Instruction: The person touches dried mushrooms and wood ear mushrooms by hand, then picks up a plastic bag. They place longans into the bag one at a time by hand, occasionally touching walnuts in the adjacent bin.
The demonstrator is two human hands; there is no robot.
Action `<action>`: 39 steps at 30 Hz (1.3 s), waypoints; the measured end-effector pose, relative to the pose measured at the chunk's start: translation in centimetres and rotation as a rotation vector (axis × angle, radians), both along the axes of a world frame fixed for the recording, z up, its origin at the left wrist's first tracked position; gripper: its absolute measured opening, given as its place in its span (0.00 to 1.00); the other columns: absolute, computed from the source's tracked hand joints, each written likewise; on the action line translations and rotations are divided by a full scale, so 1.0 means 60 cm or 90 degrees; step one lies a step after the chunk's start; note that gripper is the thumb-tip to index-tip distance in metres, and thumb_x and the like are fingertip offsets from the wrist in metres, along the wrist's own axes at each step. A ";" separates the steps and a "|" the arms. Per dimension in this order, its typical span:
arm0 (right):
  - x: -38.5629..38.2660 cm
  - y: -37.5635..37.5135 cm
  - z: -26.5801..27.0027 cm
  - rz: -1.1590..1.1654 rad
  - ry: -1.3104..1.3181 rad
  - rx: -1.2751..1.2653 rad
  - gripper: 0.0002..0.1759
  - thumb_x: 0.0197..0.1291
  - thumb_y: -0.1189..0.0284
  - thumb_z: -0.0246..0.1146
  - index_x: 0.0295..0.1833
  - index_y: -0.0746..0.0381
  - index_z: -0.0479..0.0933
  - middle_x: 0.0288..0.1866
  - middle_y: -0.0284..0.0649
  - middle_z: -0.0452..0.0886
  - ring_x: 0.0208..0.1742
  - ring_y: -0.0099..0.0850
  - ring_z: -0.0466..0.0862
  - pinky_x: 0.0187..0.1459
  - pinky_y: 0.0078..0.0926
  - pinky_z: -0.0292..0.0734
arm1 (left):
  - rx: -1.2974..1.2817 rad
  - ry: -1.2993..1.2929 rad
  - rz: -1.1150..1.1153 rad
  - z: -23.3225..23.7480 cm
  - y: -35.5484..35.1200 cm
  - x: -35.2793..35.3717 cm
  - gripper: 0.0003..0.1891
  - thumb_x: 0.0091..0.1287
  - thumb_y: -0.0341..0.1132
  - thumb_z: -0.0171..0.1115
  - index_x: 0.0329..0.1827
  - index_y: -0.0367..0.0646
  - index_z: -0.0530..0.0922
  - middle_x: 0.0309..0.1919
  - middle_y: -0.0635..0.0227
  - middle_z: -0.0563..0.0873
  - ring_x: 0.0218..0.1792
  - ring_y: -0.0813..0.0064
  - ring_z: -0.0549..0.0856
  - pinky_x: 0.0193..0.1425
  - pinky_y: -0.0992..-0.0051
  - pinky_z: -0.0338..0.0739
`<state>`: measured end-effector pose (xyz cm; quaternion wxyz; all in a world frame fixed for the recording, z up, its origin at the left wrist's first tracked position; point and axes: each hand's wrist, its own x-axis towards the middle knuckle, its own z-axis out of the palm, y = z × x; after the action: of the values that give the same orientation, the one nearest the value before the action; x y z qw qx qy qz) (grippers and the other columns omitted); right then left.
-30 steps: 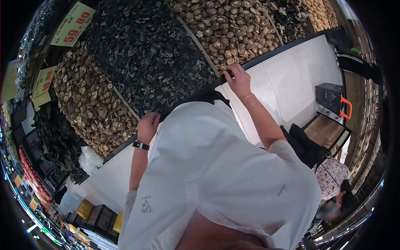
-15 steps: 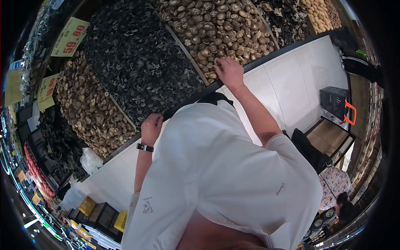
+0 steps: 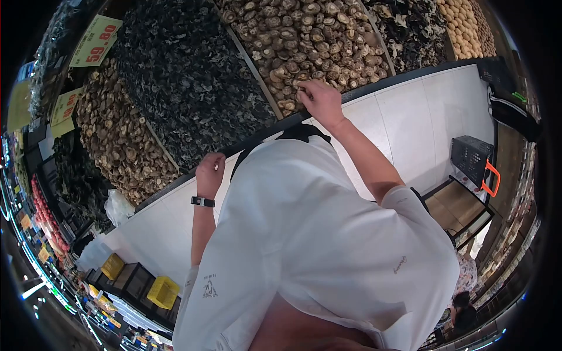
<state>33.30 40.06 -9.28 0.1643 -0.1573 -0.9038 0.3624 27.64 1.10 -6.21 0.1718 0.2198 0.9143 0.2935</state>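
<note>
Right hand [image 3: 322,104], fingers bent, at mushrooms [image 3: 313,44] by the display's front edge [image 3: 410,76], grip indiscernible; left hand [image 3: 209,174], loosely curled, beside that edge.

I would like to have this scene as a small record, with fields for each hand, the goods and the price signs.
Left hand: near the dark front edge; contact unclear
Left wrist: dark band
Right hand: fingers at the larger mushroom heap; any hold unclear
Other goods: black leafy heap; smaller mushroom heap
Price signs: one sign reads 59.80; another, hard to read
Basket: dark, orange handle
</note>
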 end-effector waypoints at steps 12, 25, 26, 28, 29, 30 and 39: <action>0.016 -0.003 -0.004 0.289 -0.071 0.133 0.15 0.62 0.67 0.69 0.55 0.50 0.86 0.30 0.39 0.85 0.34 0.43 0.87 0.37 0.42 0.83 | 0.019 -0.038 -0.106 0.032 0.152 -0.016 0.05 0.71 0.31 0.67 0.44 0.41 0.87 0.42 0.62 0.90 0.40 0.58 0.90 0.45 0.63 0.85; 0.025 0.014 -0.024 0.207 0.007 0.132 0.12 0.58 0.67 0.73 0.47 0.55 0.87 0.27 0.40 0.85 0.32 0.42 0.88 0.38 0.42 0.83 | 0.042 0.076 -0.287 0.006 0.318 -0.078 0.05 0.69 0.32 0.69 0.43 0.43 0.87 0.40 0.63 0.86 0.45 0.57 0.87 0.50 0.60 0.82; 0.026 0.018 -0.024 0.184 0.009 0.131 0.11 0.58 0.67 0.73 0.46 0.55 0.88 0.27 0.39 0.85 0.32 0.42 0.87 0.37 0.41 0.83 | 0.044 0.134 -0.310 -0.005 0.329 -0.082 0.05 0.67 0.33 0.69 0.42 0.44 0.88 0.40 0.64 0.85 0.45 0.58 0.85 0.50 0.61 0.81; 0.024 0.025 -0.023 0.149 0.028 0.116 0.10 0.57 0.67 0.73 0.44 0.55 0.88 0.27 0.39 0.86 0.31 0.41 0.88 0.36 0.41 0.83 | 0.047 0.191 -0.335 -0.023 0.350 -0.088 0.05 0.66 0.34 0.70 0.41 0.45 0.88 0.40 0.65 0.84 0.46 0.59 0.84 0.50 0.62 0.80; 0.024 0.026 -0.023 0.116 0.049 0.101 0.09 0.56 0.67 0.72 0.42 0.56 0.88 0.28 0.40 0.87 0.31 0.41 0.88 0.35 0.40 0.83 | 0.007 0.211 -0.354 -0.031 0.356 -0.089 0.05 0.65 0.35 0.71 0.41 0.46 0.88 0.40 0.66 0.83 0.46 0.60 0.83 0.51 0.62 0.78; 0.024 0.028 -0.022 0.114 0.048 0.100 0.09 0.56 0.67 0.72 0.42 0.56 0.88 0.28 0.40 0.87 0.31 0.41 0.88 0.35 0.40 0.83 | -0.034 0.232 -0.374 -0.038 0.360 -0.089 0.06 0.63 0.36 0.72 0.40 0.47 0.88 0.40 0.67 0.82 0.47 0.61 0.82 0.51 0.62 0.76; 0.021 0.034 -0.030 0.065 0.036 0.043 0.06 0.58 0.67 0.71 0.39 0.55 0.88 0.27 0.40 0.86 0.30 0.42 0.88 0.34 0.42 0.82 | -0.080 0.280 -0.369 -0.048 0.382 -0.080 0.07 0.59 0.36 0.74 0.38 0.46 0.88 0.39 0.65 0.80 0.49 0.61 0.80 0.51 0.61 0.74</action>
<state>34.55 42.09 -11.06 0.1761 -0.0954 -0.9175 0.3436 22.87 24.05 -9.07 0.0602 0.5169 0.8452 0.1215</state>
